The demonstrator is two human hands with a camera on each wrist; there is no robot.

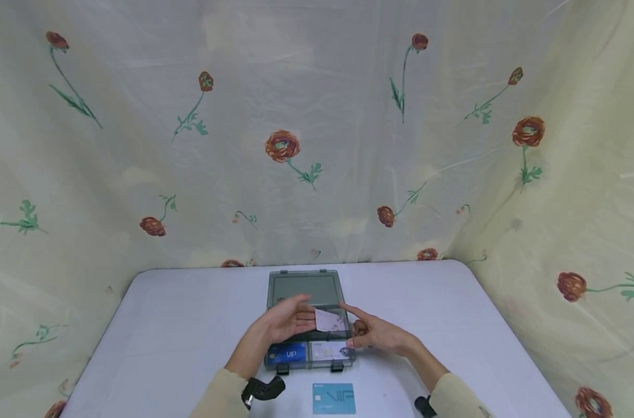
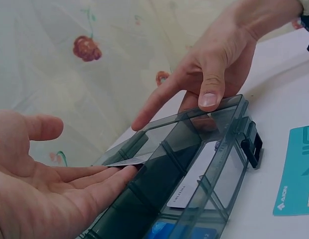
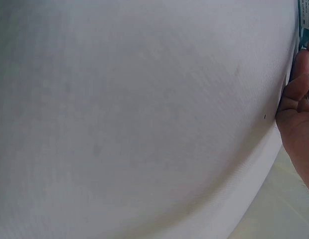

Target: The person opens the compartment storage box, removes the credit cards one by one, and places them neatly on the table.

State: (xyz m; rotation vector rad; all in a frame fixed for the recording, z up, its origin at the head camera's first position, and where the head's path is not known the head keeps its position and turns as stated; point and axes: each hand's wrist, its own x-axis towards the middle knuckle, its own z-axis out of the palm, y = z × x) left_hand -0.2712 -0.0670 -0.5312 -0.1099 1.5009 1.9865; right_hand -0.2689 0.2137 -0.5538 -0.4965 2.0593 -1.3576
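Midway along the far edge of the counter sits an open grey box.
From left: the left hand, palm up, straight fingers touching a pale card at the back-right compartment; a blue VIP card and white card in the front compartments; a teal card before the box; the right hand, thumb and curled fingers grasping the box's right edge.

Downward head and close left wrist views share the box; right wrist faces tabletop.
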